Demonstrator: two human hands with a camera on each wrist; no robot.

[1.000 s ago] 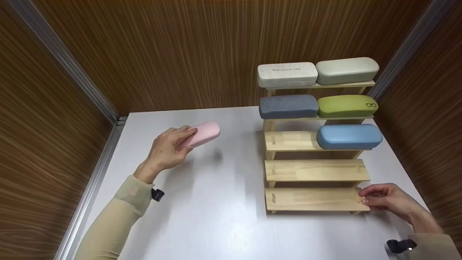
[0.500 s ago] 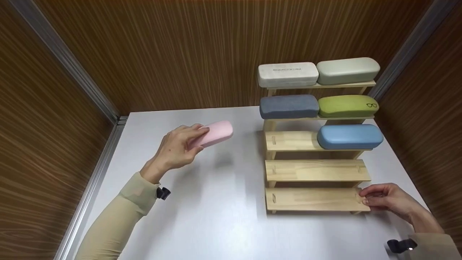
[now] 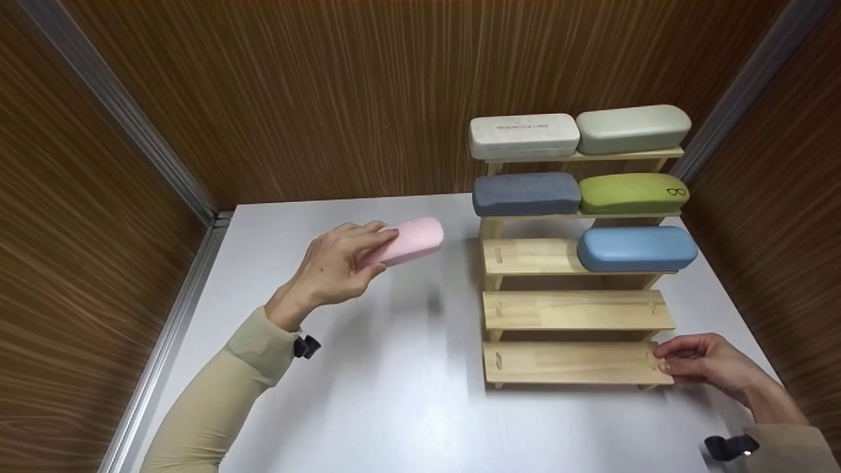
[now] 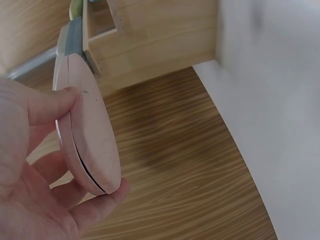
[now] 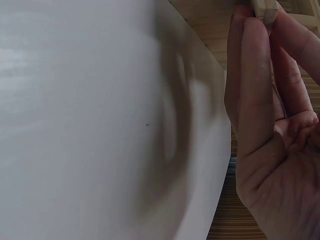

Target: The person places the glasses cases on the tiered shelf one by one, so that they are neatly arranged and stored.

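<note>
In the head view my left hand grips a pink glasses case above the table, left of a stepped wooden rack. The left wrist view shows the thumb on one side of the case and fingers around the other, its seam facing the camera. My right hand pinches the right end of the rack's lowest shelf; in the right wrist view thumb and fingers hold the board's edge. A blue case sits at the right of the middle shelf, with bare wood to its left.
Higher up the rack stand a grey-blue case, a lime-green case with a glasses drawing, a whitish case with lettering and a pale green case. Brown wood-grain walls enclose the white table.
My left hand has carried the pink glasses case steadily to the right, closer to the rack. The right hand stays on the lowest shelf's end, and the rack's cases have not moved.
</note>
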